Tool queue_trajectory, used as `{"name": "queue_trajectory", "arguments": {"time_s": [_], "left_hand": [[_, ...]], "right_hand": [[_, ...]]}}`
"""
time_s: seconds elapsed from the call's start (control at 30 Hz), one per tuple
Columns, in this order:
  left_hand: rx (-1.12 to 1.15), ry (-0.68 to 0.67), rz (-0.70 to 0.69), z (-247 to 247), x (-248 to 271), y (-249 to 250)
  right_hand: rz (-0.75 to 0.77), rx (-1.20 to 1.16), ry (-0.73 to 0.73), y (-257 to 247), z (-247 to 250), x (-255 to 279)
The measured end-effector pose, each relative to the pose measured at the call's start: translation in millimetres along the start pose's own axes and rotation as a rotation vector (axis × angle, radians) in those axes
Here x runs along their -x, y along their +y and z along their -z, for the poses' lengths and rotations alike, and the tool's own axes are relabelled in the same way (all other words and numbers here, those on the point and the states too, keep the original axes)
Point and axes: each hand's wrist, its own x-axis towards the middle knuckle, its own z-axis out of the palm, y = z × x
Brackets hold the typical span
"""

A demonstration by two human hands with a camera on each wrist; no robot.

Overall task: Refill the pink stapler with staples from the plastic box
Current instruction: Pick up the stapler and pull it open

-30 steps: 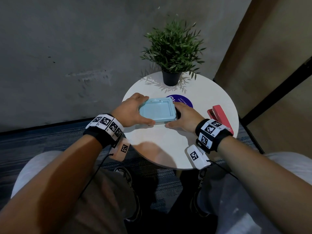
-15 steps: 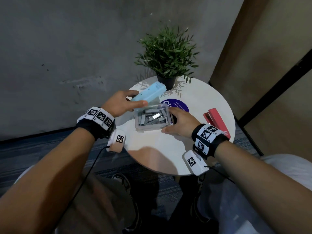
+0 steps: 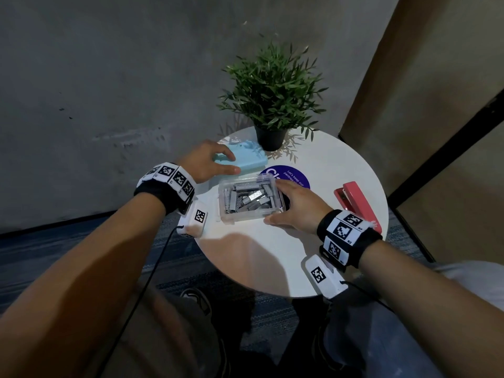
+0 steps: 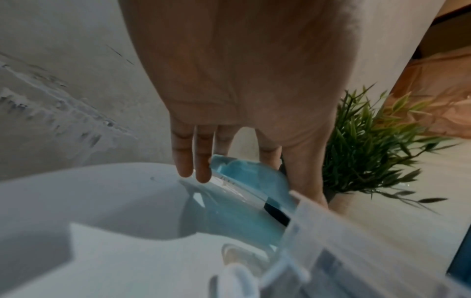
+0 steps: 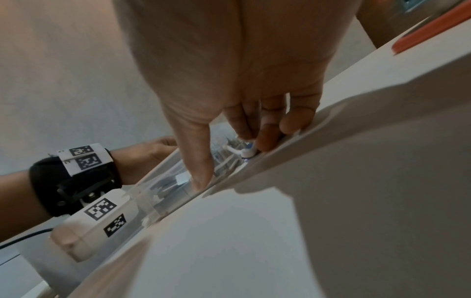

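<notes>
The clear plastic box (image 3: 246,200), lid off, stands mid-table with several staple strips (image 3: 252,199) inside. My right hand (image 3: 274,202) grips its right end, thumb along the front wall; the right wrist view shows the box (image 5: 175,181) under that thumb. My left hand (image 3: 229,162) holds the light blue lid (image 3: 245,159) low at the table's back left, beside the plant pot. Thumb and fingers pinch the lid (image 4: 244,181) by its edges. The pink stapler (image 3: 357,205) lies closed at the table's right edge, untouched.
A small round white table (image 3: 272,255) carries everything. A potted green plant (image 3: 272,85) stands at the back, its black pot (image 3: 270,137) right of the lid. A purple round sticker (image 3: 296,177) lies behind the box. A grey wall is behind; my knees are below.
My left hand lifted the blue lid off the box, carried it back and left, and brought it down near the plant pot. My right hand stayed on the box.
</notes>
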Motion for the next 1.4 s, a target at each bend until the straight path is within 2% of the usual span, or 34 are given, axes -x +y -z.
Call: {"name": "queue_trajectory", "arguments": {"time_s": [0.27, 0.43, 0.5, 0.63, 0.77, 0.93, 1.1, 1.2, 1.3, 1.4], "left_hand": [[-0.236, -0.035, 0.028, -9.8, -2.5, -10.5], [-0.224, -0.150, 0.115, -1.5, -0.8, -7.7], [-0.228, -0.122, 0.111, 2.3, 1.5, -5.1], [-0.184, -0.077, -0.011, 2.7, 17.1, 17.7], [-0.274, -0.200, -0.138, -12.6, 37.3, 42.0], [-0.294, -0.304, -0.152, -32.4, 40.1, 50.1], [-0.267, -0.337, -0.166, -37.3, 37.4, 57.5], [-0.260, -0.323, -0.180, -36.6, 38.5, 58.7], [-0.246, -0.324, -0.187, -36.2, 39.3, 57.8], [-0.218, -0.327, -0.180, -36.8, 38.5, 57.0]], "right_hand": [[-0.003, 0.033, -0.008, -1.9, 0.3, 0.1], [-0.009, 0.050, -0.010, -3.1, 0.6, 0.6], [-0.018, 0.051, -0.025, -4.7, 0.7, 2.2], [-0.019, 0.065, -0.059, -3.7, 7.0, 5.2], [-0.045, 0.151, -0.028, 0.7, 29.2, 11.1], [-0.063, 0.261, 0.082, 9.1, 53.2, 22.4], [-0.188, 0.367, 0.171, 27.5, 76.6, 41.5], [-0.326, 0.383, 0.235, 44.9, 84.6, 54.2], [-0.448, 0.396, 0.110, 59.5, 82.0, 57.7], [-0.469, 0.363, 0.049, 68.6, 70.3, 53.7]]}}
